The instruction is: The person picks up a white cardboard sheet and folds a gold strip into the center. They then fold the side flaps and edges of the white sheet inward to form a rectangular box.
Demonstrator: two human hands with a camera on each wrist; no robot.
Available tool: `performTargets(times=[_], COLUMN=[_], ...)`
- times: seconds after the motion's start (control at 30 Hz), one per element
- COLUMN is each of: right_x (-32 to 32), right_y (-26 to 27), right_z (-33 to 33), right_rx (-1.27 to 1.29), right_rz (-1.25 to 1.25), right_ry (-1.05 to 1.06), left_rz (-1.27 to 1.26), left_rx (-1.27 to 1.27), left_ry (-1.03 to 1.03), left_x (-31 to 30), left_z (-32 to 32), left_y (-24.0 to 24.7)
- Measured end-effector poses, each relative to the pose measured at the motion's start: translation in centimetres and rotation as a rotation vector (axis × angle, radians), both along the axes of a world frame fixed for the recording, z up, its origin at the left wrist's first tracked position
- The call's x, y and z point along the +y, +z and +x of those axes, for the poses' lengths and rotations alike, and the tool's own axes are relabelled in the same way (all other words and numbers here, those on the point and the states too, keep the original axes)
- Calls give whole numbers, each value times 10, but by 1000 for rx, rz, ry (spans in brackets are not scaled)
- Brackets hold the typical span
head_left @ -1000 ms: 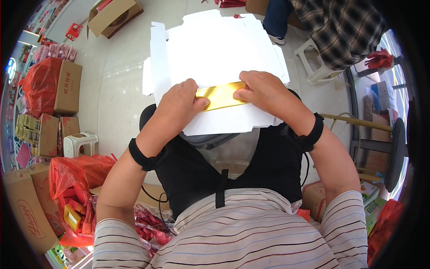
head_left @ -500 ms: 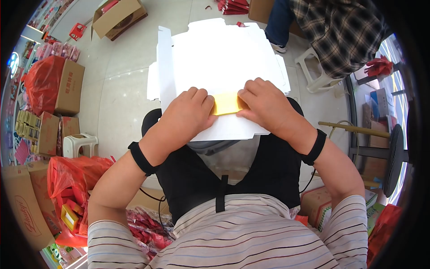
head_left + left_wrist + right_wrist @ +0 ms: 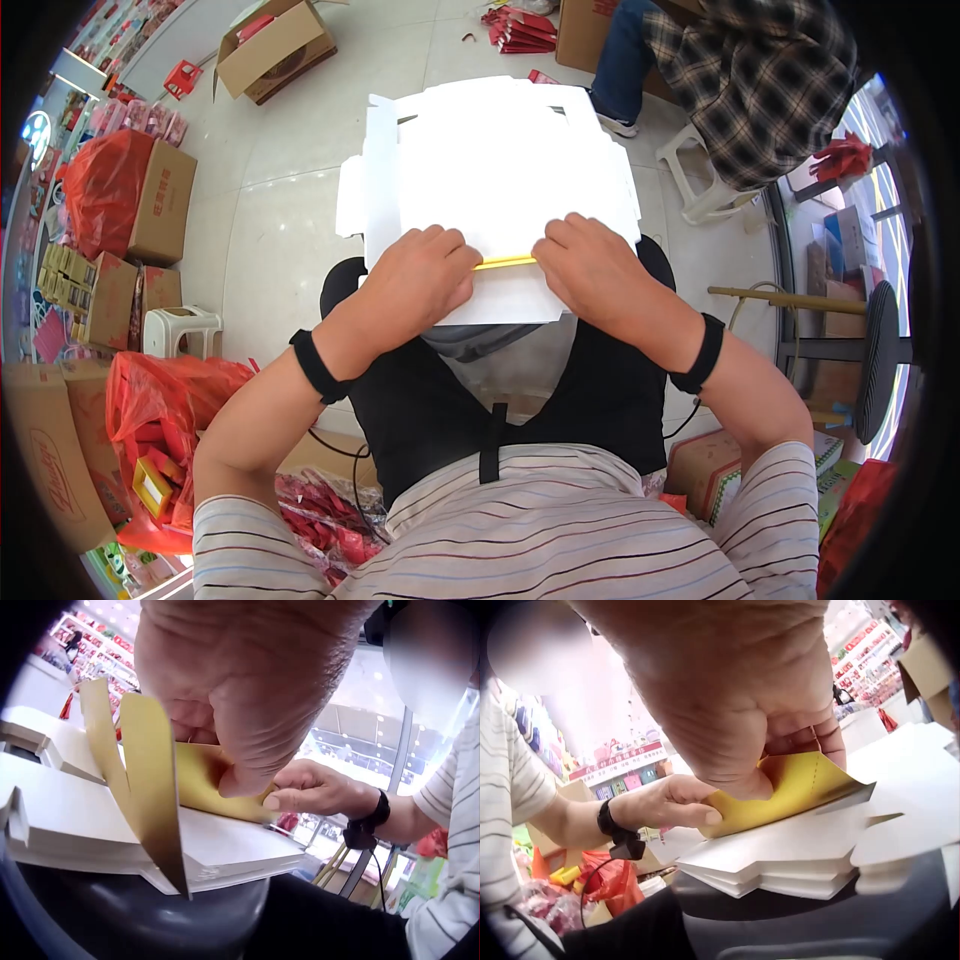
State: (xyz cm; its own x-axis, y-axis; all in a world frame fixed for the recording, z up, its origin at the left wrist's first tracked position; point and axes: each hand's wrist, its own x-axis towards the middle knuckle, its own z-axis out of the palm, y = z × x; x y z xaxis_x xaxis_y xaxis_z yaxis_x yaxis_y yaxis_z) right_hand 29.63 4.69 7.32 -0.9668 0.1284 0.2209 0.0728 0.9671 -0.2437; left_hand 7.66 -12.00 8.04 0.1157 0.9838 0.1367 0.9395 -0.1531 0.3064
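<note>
A gold card piece (image 3: 505, 263) stands on edge between the two hands and shows as a thin yellow line in the head view. My left hand (image 3: 425, 275) pinches its left end between thumb and curled fingers. At the other end my right hand (image 3: 590, 265) grips it in the same way. The left wrist view shows pointed gold flaps (image 3: 154, 780) sticking out past the left hand. In the right wrist view, a dotted crease line crosses the gold panel (image 3: 791, 780). Beneath lies a stack of white cut-out card sheets (image 3: 500, 160), resting on a dark grey rounded support (image 3: 780, 922).
A person in a checked shirt (image 3: 760, 90) sits by a white stool (image 3: 690, 180) at the far right. Cardboard boxes (image 3: 165, 200) and red plastic bags (image 3: 170, 390) line the left side. An open carton (image 3: 275, 50) stands at the back left.
The gold card lay flat with its broad face up; now it is tipped upright, edge showing. Both hands have come closer together and curled over its ends.
</note>
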Motion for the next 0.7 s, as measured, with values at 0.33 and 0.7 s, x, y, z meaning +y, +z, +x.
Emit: performTargets(times=[0.33, 0.7], right_x=[14, -43], right_y=[-9, -19], right_z=[-18, 2], right_rx=[-129, 57], right_rz=[-203, 214], right_ry=[-225, 53], left_rz=[-295, 2], left_rx=[-250, 187], left_ry=[375, 32], left_x=[23, -4], left_z=[-3, 30], left_y=[6, -10])
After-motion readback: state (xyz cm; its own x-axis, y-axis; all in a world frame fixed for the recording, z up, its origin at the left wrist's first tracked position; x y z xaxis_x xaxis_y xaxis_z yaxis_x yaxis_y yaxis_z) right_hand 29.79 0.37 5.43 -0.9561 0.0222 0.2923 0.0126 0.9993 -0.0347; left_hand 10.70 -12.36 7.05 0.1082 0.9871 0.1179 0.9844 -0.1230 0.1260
